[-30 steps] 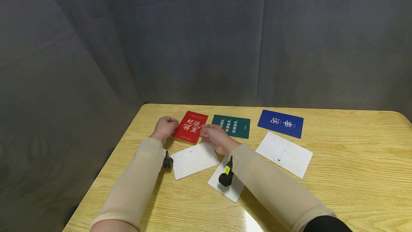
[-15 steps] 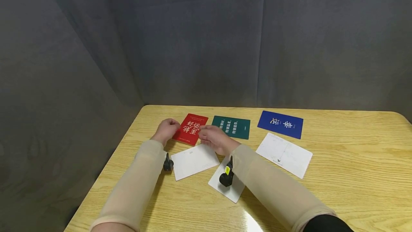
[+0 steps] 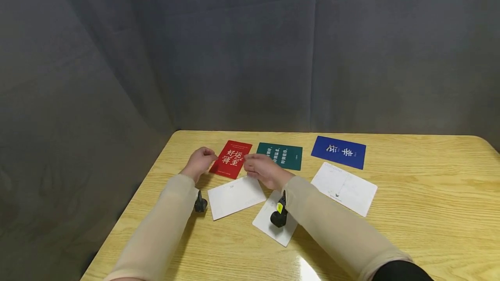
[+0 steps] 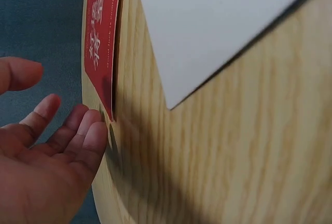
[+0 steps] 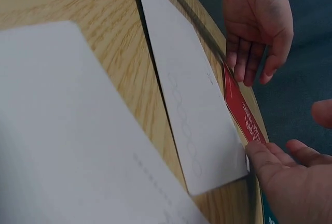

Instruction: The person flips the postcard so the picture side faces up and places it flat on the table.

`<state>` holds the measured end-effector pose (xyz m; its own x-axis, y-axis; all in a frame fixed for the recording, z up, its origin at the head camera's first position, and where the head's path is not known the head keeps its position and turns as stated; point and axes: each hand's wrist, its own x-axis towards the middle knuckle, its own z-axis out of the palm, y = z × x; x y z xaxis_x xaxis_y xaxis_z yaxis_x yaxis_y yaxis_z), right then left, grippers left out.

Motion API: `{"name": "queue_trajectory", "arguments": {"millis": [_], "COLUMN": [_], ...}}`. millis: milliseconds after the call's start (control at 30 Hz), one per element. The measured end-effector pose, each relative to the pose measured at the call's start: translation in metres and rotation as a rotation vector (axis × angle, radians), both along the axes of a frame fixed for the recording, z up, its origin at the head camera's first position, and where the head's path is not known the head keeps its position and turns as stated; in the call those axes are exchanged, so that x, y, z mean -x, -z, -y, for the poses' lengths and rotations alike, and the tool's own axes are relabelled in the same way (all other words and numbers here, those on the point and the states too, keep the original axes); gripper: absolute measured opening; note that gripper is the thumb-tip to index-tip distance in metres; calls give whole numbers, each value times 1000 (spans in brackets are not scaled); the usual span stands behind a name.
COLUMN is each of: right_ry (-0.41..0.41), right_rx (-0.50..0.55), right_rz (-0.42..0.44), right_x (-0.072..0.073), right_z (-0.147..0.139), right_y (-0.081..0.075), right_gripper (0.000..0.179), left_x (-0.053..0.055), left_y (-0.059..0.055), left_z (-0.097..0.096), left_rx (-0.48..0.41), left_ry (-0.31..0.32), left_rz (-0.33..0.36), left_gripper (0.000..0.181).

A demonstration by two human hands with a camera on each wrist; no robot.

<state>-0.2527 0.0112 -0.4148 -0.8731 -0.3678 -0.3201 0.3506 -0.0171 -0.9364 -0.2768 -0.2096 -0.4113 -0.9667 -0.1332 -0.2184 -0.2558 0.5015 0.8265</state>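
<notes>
A red card [image 3: 230,159] with white characters lies flat on the table between my two hands. My left hand [image 3: 198,163] is at its left edge; in the left wrist view its fingers [image 4: 94,136] are loosely bent beside the card's corner, thumb apart, holding nothing. My right hand [image 3: 268,171] is at the card's right edge with relaxed fingers. In the right wrist view its fingertips overlap the red card [image 5: 241,105], and I cannot tell whether they touch it. Partly behind the right hand lies a green card [image 3: 289,157] with white lettering.
Nearer me lie a white card [image 3: 236,197] and another white card [image 3: 269,222], partly under the right wrist camera. A blue card [image 3: 339,152] and a third white card [image 3: 345,189] lie to the right. A grey curtain [image 3: 242,55] hangs behind the wooden table [image 3: 422,203].
The head view has tilted up slightly. Both hands stay beside the red card, which seems to have slid very slightly towards me. The other cards stay put.
</notes>
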Motion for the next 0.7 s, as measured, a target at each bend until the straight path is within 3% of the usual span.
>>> {"name": "queue_trajectory", "arguments": {"millis": [200, 333, 500, 700], "right_ry": [-33, -45, -54, -107], "right_rx": [-25, -32, -61, -109], "right_rz": [-36, -41, -48, -66], "right_x": [-2, -2, -3, -5], "right_z": [-8, -13, -19, -26], "right_y": [-5, -5, -7, -11], "right_gripper": [55, 54, 53, 53], "left_x": [-5, -11, -23, -41], "left_y": [-4, -6, -11, -14], "left_z": [0, 0, 4, 10], "left_rx": [-19, -54, -92, -130], "left_ry": [-12, 15, 68, 98], "left_rz": [22, 16, 5, 41], "left_gripper": [38, 43, 47, 48]}}
